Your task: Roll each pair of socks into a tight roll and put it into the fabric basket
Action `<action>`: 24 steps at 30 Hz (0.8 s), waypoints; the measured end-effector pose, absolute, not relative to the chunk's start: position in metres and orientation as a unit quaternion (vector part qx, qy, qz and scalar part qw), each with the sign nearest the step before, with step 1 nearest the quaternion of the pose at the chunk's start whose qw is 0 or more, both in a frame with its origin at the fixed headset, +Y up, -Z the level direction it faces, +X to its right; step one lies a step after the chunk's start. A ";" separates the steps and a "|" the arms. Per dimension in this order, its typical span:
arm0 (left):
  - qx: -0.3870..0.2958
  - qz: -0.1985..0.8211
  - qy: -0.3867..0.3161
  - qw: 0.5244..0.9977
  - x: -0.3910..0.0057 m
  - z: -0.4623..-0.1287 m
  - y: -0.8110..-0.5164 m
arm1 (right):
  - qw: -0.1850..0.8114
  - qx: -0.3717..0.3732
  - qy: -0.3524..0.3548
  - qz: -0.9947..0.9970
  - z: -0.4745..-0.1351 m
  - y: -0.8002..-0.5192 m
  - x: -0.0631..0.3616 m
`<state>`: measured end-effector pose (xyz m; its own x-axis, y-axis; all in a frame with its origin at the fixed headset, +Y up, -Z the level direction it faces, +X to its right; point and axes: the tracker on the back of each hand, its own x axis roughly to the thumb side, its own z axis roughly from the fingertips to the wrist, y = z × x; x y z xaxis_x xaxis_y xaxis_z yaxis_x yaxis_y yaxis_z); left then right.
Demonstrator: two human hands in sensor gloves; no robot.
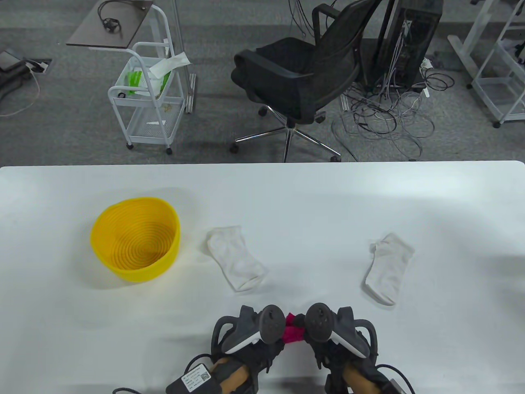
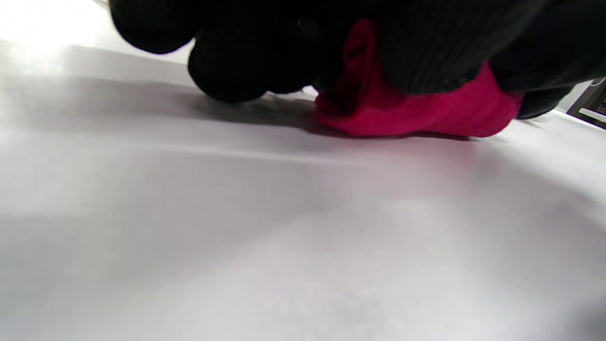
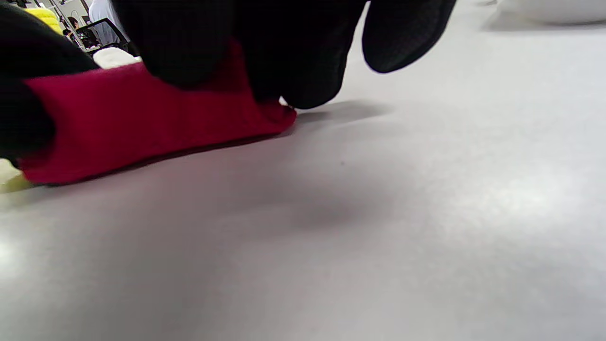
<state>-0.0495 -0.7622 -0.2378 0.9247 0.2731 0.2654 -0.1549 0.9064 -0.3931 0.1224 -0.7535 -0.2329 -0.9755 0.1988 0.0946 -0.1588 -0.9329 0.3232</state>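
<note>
both hands work a red sock on the white table

the table (image 1: 430, 213) carries everything. up and left of the hands sits the yellow basket (image 1: 103, 242), holding nothing visible. one white sock (image 1: 237, 258) lies just ahead of the left hand, another white sock (image 1: 387, 269) ahead and right of the right hand. the left hand (image 1: 250, 332) and right hand (image 1: 336, 330) sit side by side, fingers curled down onto the red sock (image 1: 292, 333) between them, gripping it against the tabletop.
</note>
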 end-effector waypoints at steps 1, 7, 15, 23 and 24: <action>-0.190 0.112 -0.158 0.963 -0.050 -0.238 -0.762 | 0.093 0.063 0.160 0.981 -0.233 -0.754 0.123; -0.186 0.112 -0.159 0.963 -0.050 -0.238 -0.762 | 0.131 0.079 0.091 0.984 -0.229 -0.732 0.130; -0.190 0.128 -0.159 0.961 -0.052 -0.241 -0.762 | 0.092 0.098 0.147 0.980 -0.227 -0.738 0.125; -0.142 0.150 -0.155 0.966 -0.056 -0.236 -0.746 | 0.150 0.058 0.194 0.968 -0.234 -0.745 0.134; -0.134 0.154 -0.158 0.966 -0.056 -0.235 -0.743 | 0.159 0.048 0.197 0.966 -0.235 -0.746 0.135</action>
<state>-0.0560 -0.7434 -0.2347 0.9023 0.3403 0.2647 -0.2552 0.9164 -0.3083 0.1352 -0.7459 -0.2352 -0.9449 0.3260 0.0311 -0.2878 -0.8719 0.3962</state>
